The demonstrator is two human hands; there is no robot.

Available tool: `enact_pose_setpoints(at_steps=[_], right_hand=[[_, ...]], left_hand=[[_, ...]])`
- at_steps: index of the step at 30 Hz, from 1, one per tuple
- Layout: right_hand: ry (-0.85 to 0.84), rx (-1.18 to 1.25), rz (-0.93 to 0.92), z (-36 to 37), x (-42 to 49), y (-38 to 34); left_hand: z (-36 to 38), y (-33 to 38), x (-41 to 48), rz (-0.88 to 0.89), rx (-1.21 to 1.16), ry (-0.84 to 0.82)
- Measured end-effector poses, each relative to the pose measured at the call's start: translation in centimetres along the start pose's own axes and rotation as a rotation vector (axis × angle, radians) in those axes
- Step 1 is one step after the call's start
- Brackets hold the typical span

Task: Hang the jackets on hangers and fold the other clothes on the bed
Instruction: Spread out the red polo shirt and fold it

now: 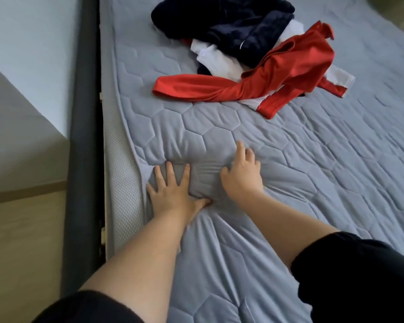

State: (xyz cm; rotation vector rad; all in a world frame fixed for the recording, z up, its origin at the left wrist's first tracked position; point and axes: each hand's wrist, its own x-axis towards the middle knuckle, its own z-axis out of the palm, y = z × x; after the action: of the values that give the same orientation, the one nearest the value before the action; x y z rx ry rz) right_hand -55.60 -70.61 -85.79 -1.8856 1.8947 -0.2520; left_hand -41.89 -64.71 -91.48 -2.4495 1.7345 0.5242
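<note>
My left hand (173, 193) flat, fingers splayed, pressing quilted cover (313, 159); right hand (241, 171) palm-down alongside (fingers loose, slightly bent).

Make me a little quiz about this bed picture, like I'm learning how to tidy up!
1. True or false: the left hand is gripping the red garment.
2. What is the right hand pressing on? A. the grey bed cover B. a hanger C. a pillow
3. Fill the gap: between the red garment and the navy garment a ____ garment shows.

Key
1. False: both hands rest on the bed cover, apart from the clothes.
2. A
3. White: the white garment.
</note>
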Motion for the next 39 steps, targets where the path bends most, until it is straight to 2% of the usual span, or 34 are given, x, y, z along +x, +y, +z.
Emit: enact_pose_setpoints(at_steps=[5, 8, 15, 19, 21, 24, 29, 35, 37, 39], right_hand=[[0.147, -0.099, -0.015, -0.6, 6.7, -2.4], [0.157, -0.16, -0.082, -1.1, 9.8, -4.2], [-0.006, -0.144, -0.238, -0.9, 13.8, -5.6], [-0.184, -0.037, -0.213, -0.9, 16.2, -5.2], [-0.226, -0.107, -0.24, -1.0, 16.7, -5.2], [-0.196, -0.193, -0.254, -0.7, 15.7, -4.4], [-0.118, -0.029, -0.227, -0.2, 11.4, 0.2], [-0.095, 0.084, -0.168, 0.0, 4.5, 4.2], [-0.112, 0.163, -0.14, -0.3, 1.8, 4.9], [-0.155, 0.199, -0.098, -1.0, -1.1, 5.8]], left_hand=[[0.4, -0.8, 1.9, 0.162, 0.043, 0.078], [0.2, -1.2, 2.7, 0.229, -0.011, 0.106], [0.3, -1.5, 3.6, 0.272, -0.037, 0.11], [0.4, -1.6, 3.6, 0.273, -0.028, 0.111], [0.5, -1.7, 3.6, 0.281, -0.015, 0.115], [0.1, -1.8, 4.1, 0.299, 0.004, 0.109], [-0.4, -1.3, 3.4, 0.279, 0.068, 0.13], [0.4, -0.1, -1.8, 0.185, 0.13, 0.131], [0.4, 0.2, -3.5, 0.172, 0.09, 0.078], [0.0, 0.7, -5.4, 0.129, -0.064, -0.001]])
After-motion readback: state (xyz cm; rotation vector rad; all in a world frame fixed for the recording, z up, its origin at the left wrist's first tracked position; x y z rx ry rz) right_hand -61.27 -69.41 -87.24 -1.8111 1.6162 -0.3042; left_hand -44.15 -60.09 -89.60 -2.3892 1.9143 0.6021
